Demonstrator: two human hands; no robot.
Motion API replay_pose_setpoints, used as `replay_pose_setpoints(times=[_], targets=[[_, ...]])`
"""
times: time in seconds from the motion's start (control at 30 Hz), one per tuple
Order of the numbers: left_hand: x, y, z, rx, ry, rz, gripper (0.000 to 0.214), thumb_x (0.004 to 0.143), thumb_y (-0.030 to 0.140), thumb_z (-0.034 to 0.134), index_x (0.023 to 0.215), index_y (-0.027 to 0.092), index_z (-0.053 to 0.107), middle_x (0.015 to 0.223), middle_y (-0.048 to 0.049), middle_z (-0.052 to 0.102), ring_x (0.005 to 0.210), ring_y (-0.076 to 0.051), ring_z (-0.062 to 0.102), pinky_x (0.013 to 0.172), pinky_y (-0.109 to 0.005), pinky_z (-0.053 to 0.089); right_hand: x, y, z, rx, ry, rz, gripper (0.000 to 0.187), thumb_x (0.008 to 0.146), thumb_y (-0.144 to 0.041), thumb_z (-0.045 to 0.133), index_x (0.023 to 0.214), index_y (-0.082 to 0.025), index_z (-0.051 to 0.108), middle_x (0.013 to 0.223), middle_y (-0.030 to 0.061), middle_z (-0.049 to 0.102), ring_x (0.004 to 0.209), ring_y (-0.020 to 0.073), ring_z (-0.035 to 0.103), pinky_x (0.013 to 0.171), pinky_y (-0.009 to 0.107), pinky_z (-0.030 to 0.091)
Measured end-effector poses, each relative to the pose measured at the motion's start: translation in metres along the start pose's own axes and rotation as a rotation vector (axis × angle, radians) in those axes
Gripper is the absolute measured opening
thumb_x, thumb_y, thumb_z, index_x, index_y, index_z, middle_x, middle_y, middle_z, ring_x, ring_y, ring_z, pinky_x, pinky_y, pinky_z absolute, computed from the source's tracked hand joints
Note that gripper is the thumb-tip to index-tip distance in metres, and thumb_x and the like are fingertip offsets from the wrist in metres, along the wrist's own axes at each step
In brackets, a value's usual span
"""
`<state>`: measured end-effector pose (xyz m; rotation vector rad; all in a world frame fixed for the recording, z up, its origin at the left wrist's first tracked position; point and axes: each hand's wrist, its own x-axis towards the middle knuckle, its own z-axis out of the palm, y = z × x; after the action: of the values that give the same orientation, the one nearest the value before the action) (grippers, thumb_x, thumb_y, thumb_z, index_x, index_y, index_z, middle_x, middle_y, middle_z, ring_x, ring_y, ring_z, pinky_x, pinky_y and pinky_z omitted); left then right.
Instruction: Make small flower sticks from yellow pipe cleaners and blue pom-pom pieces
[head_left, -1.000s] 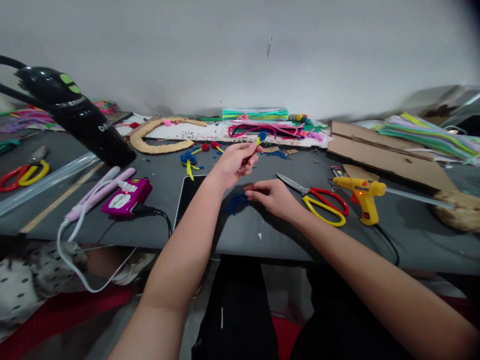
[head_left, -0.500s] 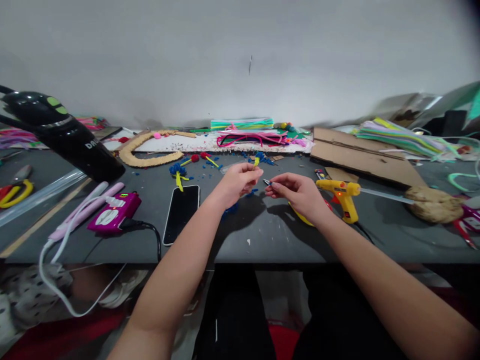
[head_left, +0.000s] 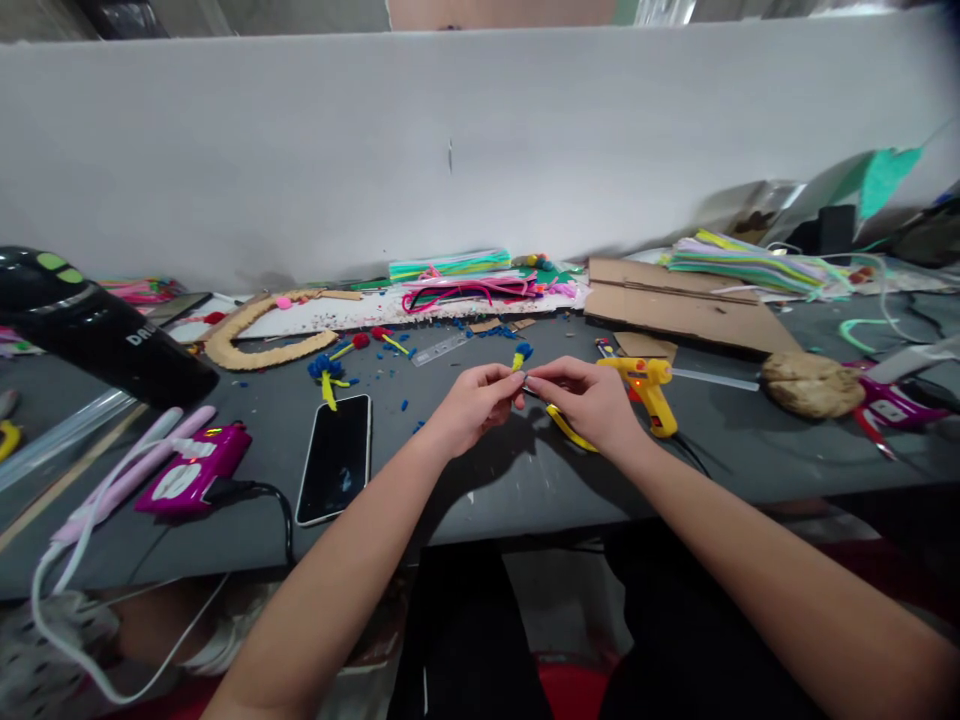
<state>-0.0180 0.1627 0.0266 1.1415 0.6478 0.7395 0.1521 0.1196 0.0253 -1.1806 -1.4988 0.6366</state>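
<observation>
My left hand (head_left: 480, 405) is raised over the middle of the table, its fingers pinched on a yellow stem with a blue fuzzy tip (head_left: 522, 354) that sticks up above them. My right hand (head_left: 589, 400) meets it from the right, thumb and fingers closed on a small dark metal-tipped piece (head_left: 529, 388), mostly hidden; I cannot make out its kind. The fingertips of both hands are touching or nearly so. Below my right hand lies a yellow curved handle (head_left: 571, 430), partly covered. To the left rests a blue fuzzy flower with yellow strips (head_left: 327, 372).
A yellow glue gun (head_left: 651, 385) stands just right of my right hand. A phone (head_left: 335, 460), a purple power adapter (head_left: 196, 470) with cables and a leaning black bottle (head_left: 105, 335) are left. Behind lie cardboard (head_left: 675, 305), a ruler (head_left: 440, 350) and pipe cleaners (head_left: 450, 264).
My right hand has come in to my left, so the gap between their fingertips has closed. The head view has tilted up and shifted right, showing the wall's top edge.
</observation>
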Motion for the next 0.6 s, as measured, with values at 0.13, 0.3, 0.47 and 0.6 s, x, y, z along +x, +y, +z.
replay_pose_setpoints(times=[0.13, 0.3, 0.47, 0.6], targets=[[0.0004, -0.0004, -0.0003, 0.029, 0.012, -0.012, 0.025, 0.082, 0.035, 0.069, 0.081, 0.012, 0.06, 0.065, 0.0002, 0.059, 0.042, -0.002, 0.033, 0.043, -0.019, 0.018, -0.0035, -0.0026, -0.0016, -0.007, -0.046, -0.013, 0.015, 0.082, -0.028, 0.07, 0.09, -0.018, 0.078, 0.086, 0.005, 0.075, 0.079, 0.0168, 0.068, 0.07, 0.026, 0.053], [0.0006, -0.0004, -0.0011, 0.063, 0.025, -0.001, 0.024, 0.084, 0.035, 0.067, 0.08, 0.012, 0.06, 0.063, 0.0013, 0.058, 0.042, -0.002, 0.033, 0.043, -0.019, 0.019, -0.0034, -0.0031, -0.0051, 0.088, -0.164, 0.108, 0.021, 0.082, -0.032, 0.07, 0.097, -0.017, 0.076, 0.085, 0.0052, 0.076, 0.076, 0.0168, 0.069, 0.073, 0.029, 0.055], [0.0012, -0.0022, -0.0015, 0.131, -0.007, 0.022, 0.028, 0.086, 0.04, 0.064, 0.082, 0.013, 0.06, 0.064, 0.0018, 0.057, 0.043, -0.002, 0.035, 0.043, -0.018, 0.02, -0.0024, 0.0012, -0.004, 0.189, -0.172, 0.185, 0.028, 0.075, -0.037, 0.077, 0.092, -0.017, 0.07, 0.082, 0.0037, 0.073, 0.071, 0.0157, 0.067, 0.07, 0.029, 0.055], [0.0014, -0.0045, -0.0008, 0.204, 0.003, 0.031, 0.028, 0.086, 0.041, 0.064, 0.08, 0.014, 0.059, 0.062, 0.0026, 0.055, 0.045, -0.003, 0.037, 0.043, -0.018, 0.022, -0.0046, -0.0017, -0.0016, 0.152, -0.168, 0.186, 0.03, 0.073, -0.041, 0.078, 0.084, -0.017, 0.064, 0.077, 0.0027, 0.07, 0.067, 0.0146, 0.063, 0.064, 0.028, 0.051]])
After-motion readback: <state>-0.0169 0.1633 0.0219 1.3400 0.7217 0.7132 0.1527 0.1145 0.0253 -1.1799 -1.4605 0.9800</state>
